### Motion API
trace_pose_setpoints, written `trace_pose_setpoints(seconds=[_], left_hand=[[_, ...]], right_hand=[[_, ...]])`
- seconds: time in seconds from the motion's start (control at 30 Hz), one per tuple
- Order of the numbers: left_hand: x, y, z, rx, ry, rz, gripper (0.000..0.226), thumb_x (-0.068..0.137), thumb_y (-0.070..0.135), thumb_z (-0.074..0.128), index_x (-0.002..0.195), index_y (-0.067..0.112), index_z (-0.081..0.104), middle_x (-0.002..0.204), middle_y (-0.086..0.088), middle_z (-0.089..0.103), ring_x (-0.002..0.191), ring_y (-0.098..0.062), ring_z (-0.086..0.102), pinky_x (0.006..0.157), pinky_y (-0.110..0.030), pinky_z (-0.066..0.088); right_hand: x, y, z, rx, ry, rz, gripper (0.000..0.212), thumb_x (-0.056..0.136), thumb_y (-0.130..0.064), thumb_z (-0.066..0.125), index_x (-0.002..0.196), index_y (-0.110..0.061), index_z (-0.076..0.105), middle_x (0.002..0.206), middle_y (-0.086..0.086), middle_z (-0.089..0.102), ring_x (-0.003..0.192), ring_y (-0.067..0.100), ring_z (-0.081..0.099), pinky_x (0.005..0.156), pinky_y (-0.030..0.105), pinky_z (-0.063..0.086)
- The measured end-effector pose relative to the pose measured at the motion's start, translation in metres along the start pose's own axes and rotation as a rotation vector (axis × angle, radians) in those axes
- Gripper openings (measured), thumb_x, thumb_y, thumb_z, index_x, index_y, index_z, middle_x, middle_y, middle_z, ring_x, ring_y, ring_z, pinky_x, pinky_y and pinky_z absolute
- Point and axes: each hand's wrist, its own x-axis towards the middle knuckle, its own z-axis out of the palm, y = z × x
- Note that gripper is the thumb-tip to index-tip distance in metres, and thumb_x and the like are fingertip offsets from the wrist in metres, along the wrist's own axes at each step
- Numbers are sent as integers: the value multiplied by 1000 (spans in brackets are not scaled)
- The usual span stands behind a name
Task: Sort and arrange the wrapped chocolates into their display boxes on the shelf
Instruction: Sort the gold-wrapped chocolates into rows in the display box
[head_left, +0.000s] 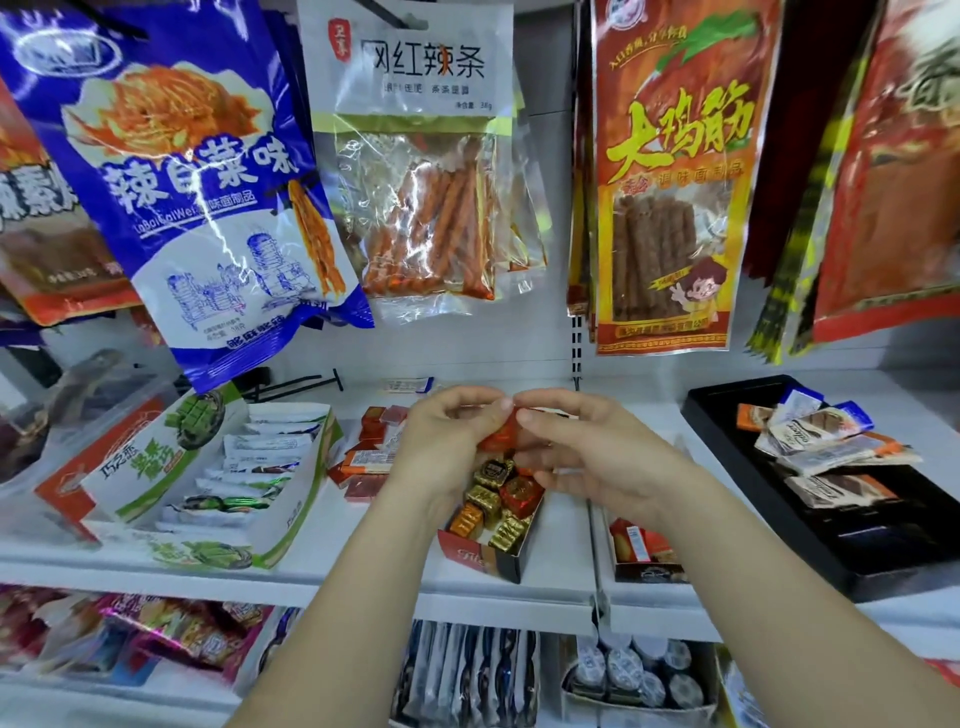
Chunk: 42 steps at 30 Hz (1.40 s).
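Note:
Both hands meet over the middle of the white shelf (550, 582). My left hand (447, 436) and my right hand (576, 447) pinch the same red-orange wrapped chocolate (501, 434) between their fingertips. Directly below them a small red display box (467, 553) holds several gold, orange and red foil-wrapped chocolates (493, 499). Loose red square chocolates (366, 457) lie on the shelf behind and left of that box.
A green-and-white display box (280, 540) of white sachets stands to the left. A black tray (810, 530) with brown-and-white sachets sits at the right, a small red box (641, 551) beside it. Hanging snack bags (208, 171) dangle low above the shelf. More goods fill the lower shelf.

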Motion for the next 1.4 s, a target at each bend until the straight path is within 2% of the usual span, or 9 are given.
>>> trace_pose_setpoints(seconds=[0.1, 0.27, 0.43, 0.63, 0.83, 1.1, 1.27, 1.33, 1.4], left_hand=[[-11, -2, 11, 15, -46, 55, 11, 82, 8, 71, 77, 17, 73, 84, -11, 67, 82, -23, 64, 79, -41, 56], [-20, 5, 23, -28, -136, 57, 10, 89, 5, 63, 89, 11, 71, 79, -8, 66, 72, -16, 67, 64, -31, 58], [-27, 11, 23, 30, -280, -16, 16, 89, 4, 62, 104, 7, 68, 96, -15, 70, 89, -22, 70, 79, -33, 59], [-33, 0, 30, 694, -334, 242, 16, 84, 11, 70, 96, 22, 71, 84, 13, 66, 73, 3, 59, 64, -7, 46], [-51, -27, 55, 1331, -540, 498, 47, 77, 56, 67, 116, 30, 62, 118, 8, 54, 111, -12, 39, 94, -35, 41], [-51, -38, 52, 1414, -552, 600, 50, 88, 54, 55, 124, 20, 61, 128, 4, 54, 113, -18, 37, 96, -39, 41], [-35, -16, 18, 1254, -295, 621, 26, 93, 35, 51, 111, 24, 67, 117, 5, 61, 109, -18, 44, 97, -37, 40], [-20, -10, -15, 1265, -111, 583, 27, 90, 20, 51, 109, 27, 68, 116, 4, 64, 108, -20, 48, 94, -35, 43], [-3, -15, -51, 1323, 14, 429, 38, 87, 10, 53, 119, 27, 65, 125, 2, 61, 116, -22, 49, 94, -33, 44]], right_hand=[[-5, -2, -2, 93, -32, 59, 31, 83, -20, 72, 112, -12, 65, 103, 18, 72, 76, 21, 69, 72, 27, 58], [-11, -7, -25, 64, -41, 51, 36, 80, -4, 71, 115, -8, 65, 101, 24, 71, 86, 29, 71, 67, 23, 59], [-17, -9, -40, -91, 16, 16, 29, 80, -4, 73, 107, -10, 68, 98, 21, 72, 84, 25, 72, 66, 24, 57], [-17, -4, -74, -775, 301, -40, 9, 77, -17, 78, 84, -20, 75, 79, -3, 72, 79, 13, 66, 71, 26, 51], [-8, 13, -79, -835, 356, -58, 8, 77, -24, 78, 79, -19, 72, 71, -5, 66, 64, 8, 59, 57, 23, 45], [6, 29, -74, -1125, 470, -236, 15, 82, -22, 72, 79, -27, 58, 95, -2, 57, 75, 14, 54, 70, 31, 48], [6, 16, -43, -998, 315, -357, 18, 82, -23, 71, 71, -30, 59, 75, -10, 64, 70, 5, 57, 63, 22, 44], [3, 14, -20, -991, 174, -397, 11, 77, -38, 72, 81, -31, 64, 88, -7, 64, 83, 11, 57, 76, 26, 45], [-1, 19, 4, -1109, -14, -392, 43, 68, -62, 66, 102, -37, 64, 112, -10, 55, 109, 12, 46, 94, 34, 39]])
